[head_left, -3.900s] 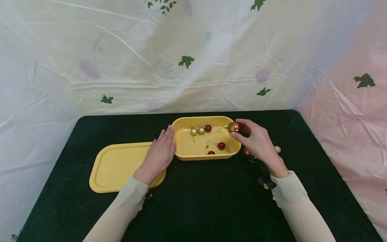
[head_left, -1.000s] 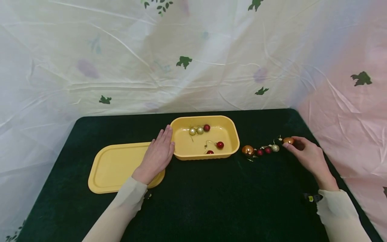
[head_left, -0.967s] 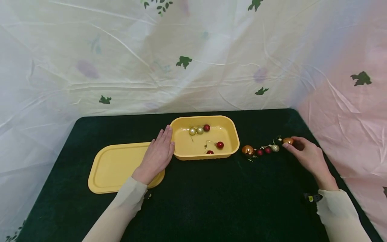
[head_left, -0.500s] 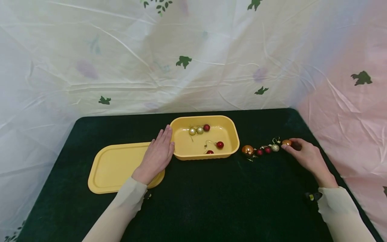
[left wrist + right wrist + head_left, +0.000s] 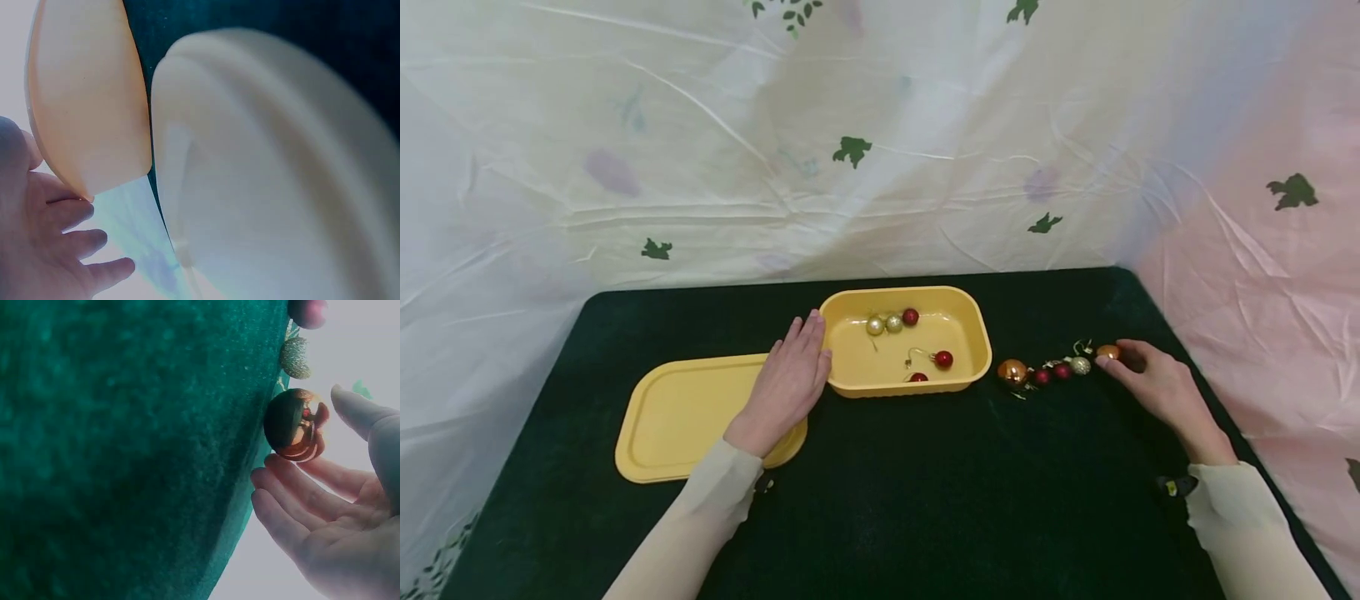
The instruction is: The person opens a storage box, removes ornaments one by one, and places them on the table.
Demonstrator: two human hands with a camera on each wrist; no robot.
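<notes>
Straight fingers of my left hand (image 5: pixel 786 379) lie against the left end of a yellow container (image 5: pixel 868 389). Inside it are two gold Christmas baubles (image 5: pixel 876 325) and three red baubles (image 5: pixel 943 360), some with wire hooks. At the right, my right hand (image 5: pixel 1157 387) is around a shiny copper bauble (image 5: pixel 1108 353) on the dark cloth. The right wrist view shows its thumb apart from that copper bauble (image 5: pixel 297 425), the other fingers extended close beneath. It ends a row with a glittery gold bauble (image 5: pixel 1080 366), two red ones and a larger-looking copper bauble (image 5: pixel 1012 372).
A yellow lid (image 5: pixel 692 417) lies flat to the left of the container, partly under my left forearm. The dark green cloth-covered table (image 5: pixel 880 517) ends at a patterned white curtain (image 5: pixel 925 208) behind and a pinkish one at the right.
My right hand has carried the copper bauble from over the container's right side to the row's right end, set it on the cloth and loosened its fingers. My left hand stays put.
</notes>
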